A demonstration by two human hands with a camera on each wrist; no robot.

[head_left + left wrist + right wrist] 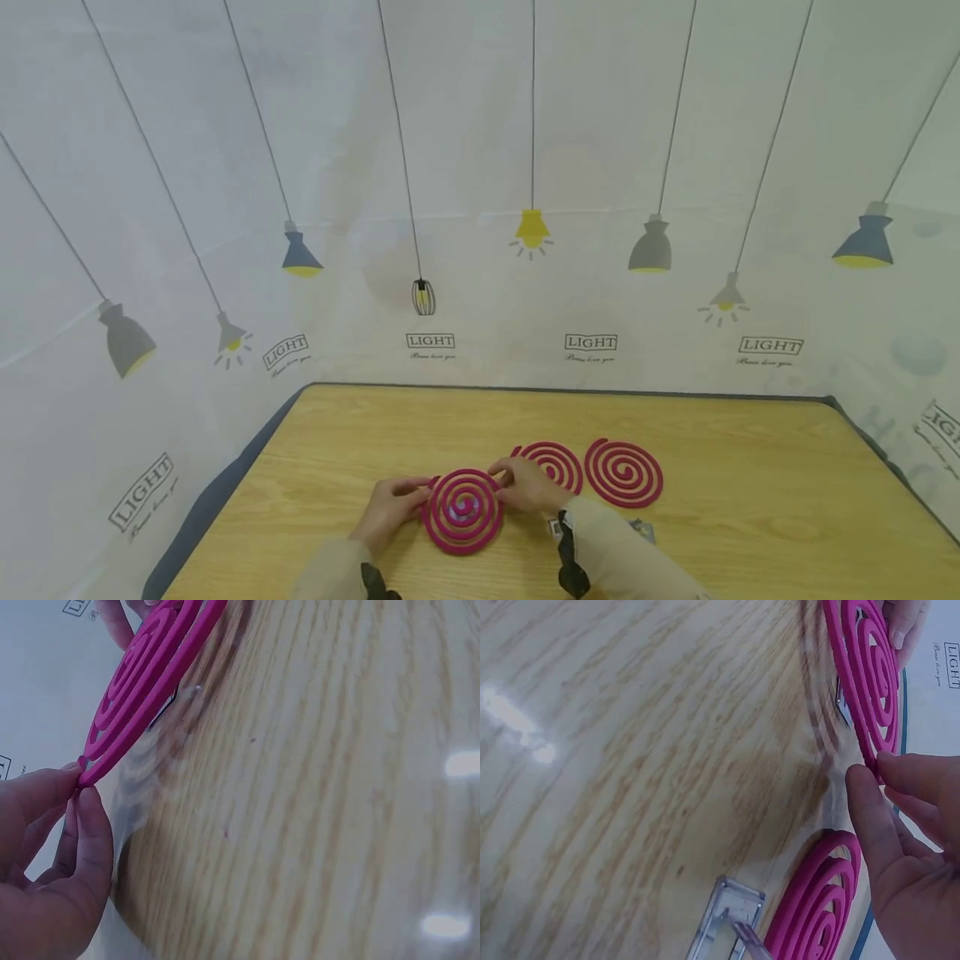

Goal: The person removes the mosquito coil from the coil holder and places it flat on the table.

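A magenta mosquito coil is held by its rim above the table, a hand at each side. My left hand pinches its left edge between thumb and fingers, as the left wrist view confirms. Its right edge is pinched by my right hand. In both wrist views the coil is raised off the tabletop and tilted. A small dark-edged flat thing lies beneath it, mostly hidden. A second coil lies just behind the right hand, partly covered by it.
A third coil lies flat to the right of the second. Beside the right forearm is a small clear-and-grey piece with a slim rod, partly hidden by the sleeve in the head view. The wooden table meets a lamp-printed curtain behind.
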